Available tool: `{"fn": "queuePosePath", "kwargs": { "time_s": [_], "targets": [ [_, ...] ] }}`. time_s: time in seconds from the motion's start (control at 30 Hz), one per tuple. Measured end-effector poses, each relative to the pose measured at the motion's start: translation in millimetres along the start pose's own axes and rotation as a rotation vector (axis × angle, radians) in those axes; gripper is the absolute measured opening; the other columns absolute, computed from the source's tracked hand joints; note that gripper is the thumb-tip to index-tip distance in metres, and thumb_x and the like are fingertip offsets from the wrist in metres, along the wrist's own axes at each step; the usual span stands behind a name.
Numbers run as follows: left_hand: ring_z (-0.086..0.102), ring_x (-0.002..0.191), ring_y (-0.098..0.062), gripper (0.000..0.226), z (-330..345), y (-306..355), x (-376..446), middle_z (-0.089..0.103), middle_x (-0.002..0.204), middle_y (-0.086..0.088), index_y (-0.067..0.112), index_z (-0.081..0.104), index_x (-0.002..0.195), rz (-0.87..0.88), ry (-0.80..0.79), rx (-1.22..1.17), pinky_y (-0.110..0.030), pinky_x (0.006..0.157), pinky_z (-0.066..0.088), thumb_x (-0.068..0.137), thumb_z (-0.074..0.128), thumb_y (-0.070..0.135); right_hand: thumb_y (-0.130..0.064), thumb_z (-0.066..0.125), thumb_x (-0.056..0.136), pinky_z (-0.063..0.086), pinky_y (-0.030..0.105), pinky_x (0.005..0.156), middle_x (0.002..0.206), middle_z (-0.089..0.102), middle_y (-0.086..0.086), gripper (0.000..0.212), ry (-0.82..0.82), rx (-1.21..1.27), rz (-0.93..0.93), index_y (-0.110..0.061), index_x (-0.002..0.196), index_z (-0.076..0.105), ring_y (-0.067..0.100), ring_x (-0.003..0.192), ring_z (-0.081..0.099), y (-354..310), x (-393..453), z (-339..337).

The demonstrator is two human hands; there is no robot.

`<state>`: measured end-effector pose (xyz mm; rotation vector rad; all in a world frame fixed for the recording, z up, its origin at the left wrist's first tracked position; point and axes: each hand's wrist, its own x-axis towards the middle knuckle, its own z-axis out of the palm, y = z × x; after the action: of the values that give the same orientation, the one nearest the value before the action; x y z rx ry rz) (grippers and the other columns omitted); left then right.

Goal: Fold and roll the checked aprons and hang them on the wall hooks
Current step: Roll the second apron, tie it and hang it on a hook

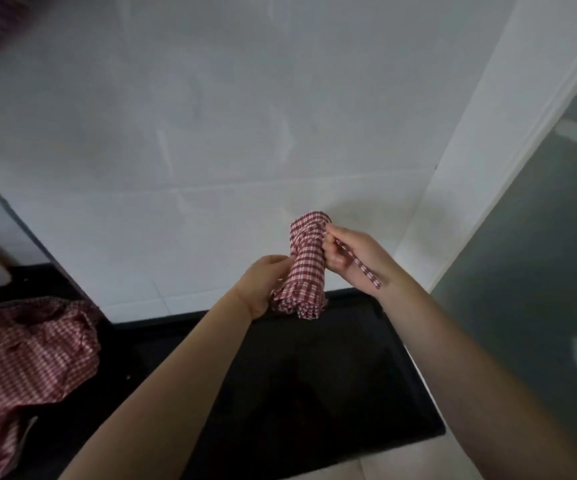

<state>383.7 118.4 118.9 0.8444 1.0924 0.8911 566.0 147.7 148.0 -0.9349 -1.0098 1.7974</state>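
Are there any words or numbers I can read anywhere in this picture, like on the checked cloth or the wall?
None: no words, numbers, labels or signs show anywhere.
The rolled apron that the left hand and the right hand hold shows only red and white checks.
The loose apron on the dark counter shows only checks too.
The white wall is plain tile.
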Motion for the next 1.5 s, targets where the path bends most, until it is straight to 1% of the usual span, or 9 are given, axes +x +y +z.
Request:
{"fn": "queuePosePath", "kwargs": {
  "time_s": [0.1, 0.23, 0.33, 0.43, 0.57, 0.87, 1.07, 1.3, 1.5],
  "targets": [
    [0.060, 0.083, -0.013, 0.025, -10.8, -40.1, 13.8, 0.063, 0.101, -0.001, 0.021, 0.061, 0.109, 0.256, 0.339, 0.468, -0.024, 0.068, 0.050, 0.088, 0.069, 0.009, -0.019, 0.054, 0.100, 0.031, 0.022, 0.046, 0.060, 0.050, 0.003, 0.035, 0.060, -0.141, 0.114, -0.007, 0.067, 0.060, 0.011, 0.047, 0.039, 49.9, 7.6, -16.7],
    [0.059, 0.091, -0.005, 0.025, -12.1, -91.8, 16.5, 0.063, 0.108, 0.004, 0.027, 0.070, 0.101, 0.317, 0.234, 0.658, -0.018, 0.083, 0.048, 0.088, 0.065, 0.006, -0.026, 0.068, 0.089, 0.040, 0.033, 0.070, 0.067, 0.060, 0.006, 0.028, 0.161, -0.314, 0.239, -0.014, 0.064, 0.071, 0.018, 0.064, 0.050, 105.3, 11.6, -30.7],
    [0.063, 0.091, -0.011, 0.015, -15.6, -129.9, 21.3, 0.067, 0.101, 0.005, 0.022, 0.075, 0.102, 0.279, 0.230, 0.752, -0.029, 0.086, 0.053, 0.087, 0.074, 0.021, -0.022, 0.067, 0.091, 0.038, 0.030, 0.062, 0.061, 0.056, 0.003, 0.024, 0.141, -0.373, 0.337, -0.012, 0.069, 0.067, 0.015, 0.057, 0.047, 134.3, 5.3, -40.4],
    [0.066, 0.090, -0.009, 0.013, -12.6, -153.5, 26.7, 0.070, 0.094, 0.008, 0.021, 0.077, 0.101, 0.189, 0.294, 0.691, -0.034, 0.087, 0.056, 0.089, 0.073, 0.021, -0.023, 0.065, 0.093, 0.040, 0.020, 0.051, 0.059, 0.057, 0.000, 0.024, 0.160, -0.466, 0.414, -0.011, 0.072, 0.065, 0.008, 0.048, 0.051, 148.1, 0.3, -42.1],
    [0.067, 0.086, -0.005, 0.008, -3.5, -180.2, 33.2, 0.071, 0.086, 0.012, 0.023, 0.076, 0.095, 0.082, 0.342, 0.589, -0.034, 0.086, 0.058, 0.091, 0.070, 0.023, -0.029, 0.063, 0.095, 0.048, 0.026, 0.071, 0.071, 0.066, 0.004, 0.026, 0.207, -0.380, 0.466, -0.010, 0.078, 0.068, 0.011, 0.063, 0.061, 159.6, 1.2, -54.1],
    [0.059, 0.078, -0.006, 0.020, 12.9, -213.0, 44.3, 0.064, 0.090, 0.006, 0.022, 0.076, 0.093, -0.009, 0.376, 0.766, -0.016, 0.066, 0.043, 0.097, 0.057, 0.024, -0.039, 0.059, 0.096, 0.030, 0.024, 0.049, 0.061, 0.054, 0.001, 0.038, 0.282, -0.401, 0.579, -0.012, 0.069, 0.061, 0.010, 0.049, 0.044, 190.2, 6.4, -63.8],
    [0.054, 0.096, -0.013, 0.019, 13.8, -235.4, 47.8, 0.054, 0.108, 0.001, 0.020, 0.075, 0.105, 0.026, 0.300, 0.809, -0.023, 0.086, 0.044, 0.095, 0.060, 0.015, -0.029, 0.056, 0.098, 0.034, 0.024, 0.051, 0.060, 0.055, 0.000, 0.035, 0.235, -0.404, 0.601, -0.012, 0.068, 0.062, 0.010, 0.051, 0.047, 195.9, 4.2, -76.6],
    [0.054, 0.101, -0.013, 0.029, 30.8, -245.9, 50.3, 0.044, 0.120, 0.005, 0.039, 0.060, 0.118, -0.040, 0.230, 0.888, -0.029, 0.087, 0.049, 0.089, 0.067, 0.036, -0.024, 0.061, 0.096, 0.032, 0.024, 0.049, 0.061, 0.055, 0.002, 0.030, 0.228, -0.362, 0.557, -0.009, 0.069, 0.063, 0.012, 0.048, 0.045, 191.4, 3.8, -96.1],
    [0.052, 0.086, -0.009, 0.041, 40.2, -246.2, 54.3, 0.042, 0.127, 0.001, 0.036, 0.053, 0.132, -0.061, 0.327, 0.841, -0.016, 0.068, 0.040, 0.094, 0.061, 0.022, -0.023, 0.074, 0.085, 0.041, 0.019, 0.052, 0.056, 0.051, -0.003, 0.031, 0.243, -0.770, 0.398, -0.016, 0.063, 0.053, 0.007, 0.049, 0.048, 180.8, -1.5, -117.9]
  ]
}}
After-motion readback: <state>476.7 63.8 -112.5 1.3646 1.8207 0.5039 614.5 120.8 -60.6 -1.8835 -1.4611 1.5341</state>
